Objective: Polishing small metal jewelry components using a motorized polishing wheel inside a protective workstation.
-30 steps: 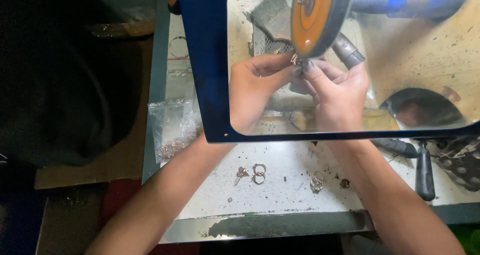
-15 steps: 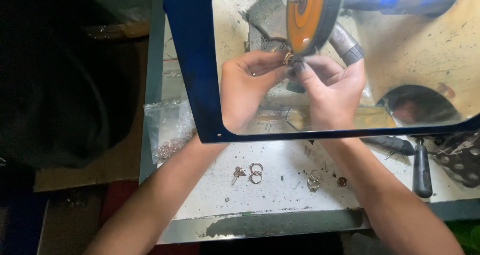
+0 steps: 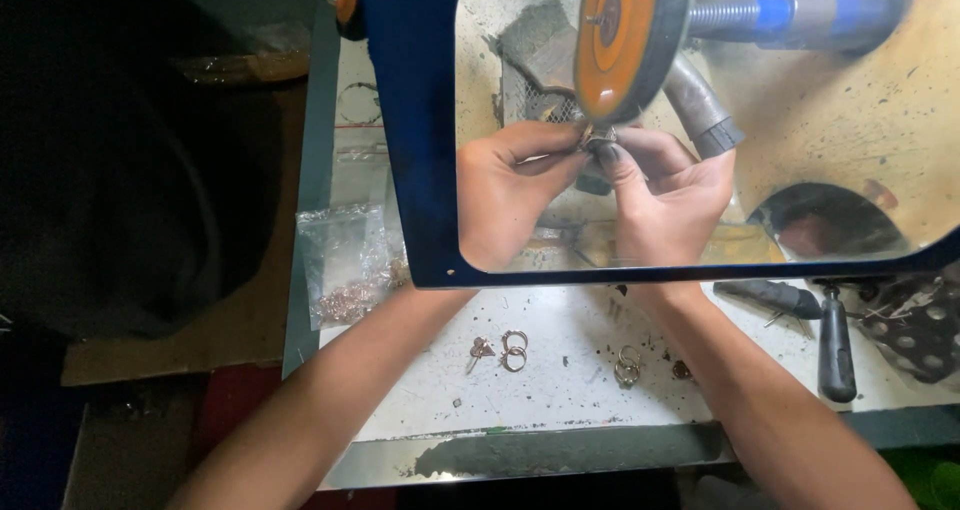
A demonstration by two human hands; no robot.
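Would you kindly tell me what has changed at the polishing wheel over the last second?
Very little. Both hands, left hand and right hand, keep pinching the small metal piece at the lower edge of the orange wheel; only the view shifts slightly. The rings on the bench and the plastic bag lie as before.

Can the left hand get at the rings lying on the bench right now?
Probably not as is: the left hand pinches a small piece with the right hand at the wheel. The rings lie uncovered near its forearm.
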